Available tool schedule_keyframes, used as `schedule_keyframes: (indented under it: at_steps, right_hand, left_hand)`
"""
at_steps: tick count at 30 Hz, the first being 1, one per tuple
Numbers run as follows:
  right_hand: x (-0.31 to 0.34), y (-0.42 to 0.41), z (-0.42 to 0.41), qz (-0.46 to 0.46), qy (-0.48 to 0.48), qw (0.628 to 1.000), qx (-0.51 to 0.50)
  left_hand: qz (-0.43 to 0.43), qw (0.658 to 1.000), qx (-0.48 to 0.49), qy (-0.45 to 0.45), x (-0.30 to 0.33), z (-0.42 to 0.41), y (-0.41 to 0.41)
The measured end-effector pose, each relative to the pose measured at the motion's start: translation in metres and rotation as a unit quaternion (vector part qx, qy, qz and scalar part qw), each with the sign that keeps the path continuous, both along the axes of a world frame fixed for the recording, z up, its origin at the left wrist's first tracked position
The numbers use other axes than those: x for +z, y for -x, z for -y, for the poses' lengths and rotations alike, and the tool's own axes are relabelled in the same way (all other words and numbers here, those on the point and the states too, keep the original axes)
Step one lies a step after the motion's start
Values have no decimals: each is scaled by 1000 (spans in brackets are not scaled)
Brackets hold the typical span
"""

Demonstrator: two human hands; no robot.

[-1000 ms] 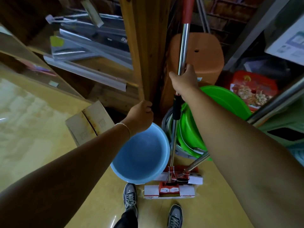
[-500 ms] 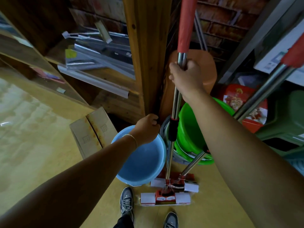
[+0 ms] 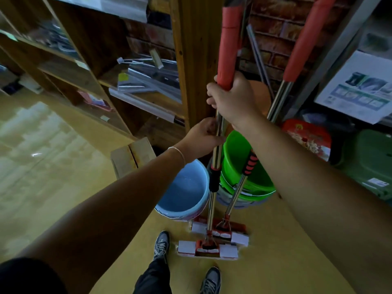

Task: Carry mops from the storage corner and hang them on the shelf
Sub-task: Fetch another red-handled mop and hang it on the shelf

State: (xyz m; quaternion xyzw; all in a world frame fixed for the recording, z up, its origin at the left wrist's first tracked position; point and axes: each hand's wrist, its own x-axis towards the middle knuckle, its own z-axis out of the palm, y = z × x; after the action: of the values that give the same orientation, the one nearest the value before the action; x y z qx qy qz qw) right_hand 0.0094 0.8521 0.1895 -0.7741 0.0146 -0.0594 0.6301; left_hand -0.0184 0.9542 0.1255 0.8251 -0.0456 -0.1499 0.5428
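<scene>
Right hand wrapped tight round the near mop, at the junction of red grip and steel shaft. Left hand just below, fingers curled onto the same shaft. Mop head on the floor, far beneath both hands. Second mop right of the right hand, leaning, ungripped. Blue bucket under the left hand; green bucket beneath the right wrist.

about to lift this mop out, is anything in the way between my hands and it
Nothing: both the right hand and the left hand already grip the near mop. The second mop leans close beside it, against the green buckets.
</scene>
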Motion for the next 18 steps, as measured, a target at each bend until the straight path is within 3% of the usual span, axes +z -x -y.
schedule_keyframes:
  at_steps: [9,14,18]
  right_hand:
    - [38,73,-4,62,-49,997,8]
    - [29,138,-13,61,-97,993,-7]
    - [28,179,-27,61,-110,992,-2]
  left_hand:
    - [38,998,-47,3,34,4,62]
    - [-18,993,-60,102,12,12,126]
    - [-54,990,-77,104,11,1,159]
